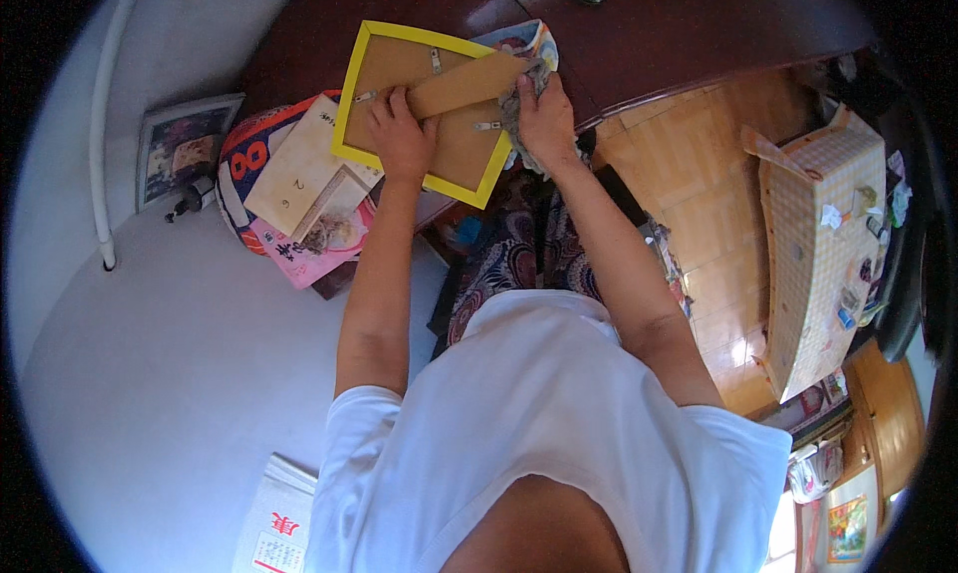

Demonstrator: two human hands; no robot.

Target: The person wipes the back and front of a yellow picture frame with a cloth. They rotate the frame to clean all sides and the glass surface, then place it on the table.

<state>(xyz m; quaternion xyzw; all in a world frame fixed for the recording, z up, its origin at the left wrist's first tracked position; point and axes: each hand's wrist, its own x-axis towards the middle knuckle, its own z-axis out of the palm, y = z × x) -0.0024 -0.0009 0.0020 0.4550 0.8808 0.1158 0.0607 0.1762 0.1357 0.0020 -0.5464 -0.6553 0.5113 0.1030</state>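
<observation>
A yellow picture frame (351, 99) lies face down, its brown backing board (464, 149) and small metal clips showing. A long brown stand flap (469, 86) runs across the board. My left hand (401, 139) rests on the back of the frame, fingers and thumb bent around the near end of the flap. In my right hand (548, 124) is a crumpled grey cloth (526, 96), closed in the fingers and touching the far end of the flap at the frame's right edge.
Left of the frame, flat pale boards (291, 179) and a pink packet (309, 261) lie on a colourful bag (235, 174). A framed picture (185, 149) leans on the wall. The dark red tabletop (659, 34) extends behind. A cloth-covered table (823, 224) with small items stands right.
</observation>
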